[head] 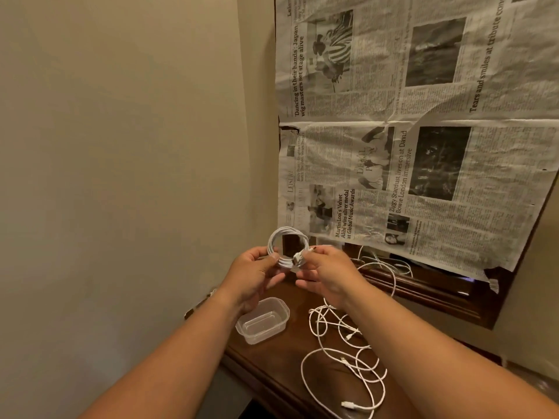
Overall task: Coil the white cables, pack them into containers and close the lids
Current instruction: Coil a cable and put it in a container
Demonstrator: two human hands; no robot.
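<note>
Two hands point(290, 273) gripping one coiled cable point(287, 247).

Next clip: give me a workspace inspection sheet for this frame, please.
Surface: dark wooden table.
Job's things: coiled cable held up in both hands; clear container open and empty on the table; no lid seen.
Clutter: nothing seen.
Grippers: left hand grips the coil's side; right hand pinches its loose end.
Cables: loose cables tangled on the table, right of the container.
Surroundings: beige wall; newspaper covers a wood-framed panel behind the table.
</note>
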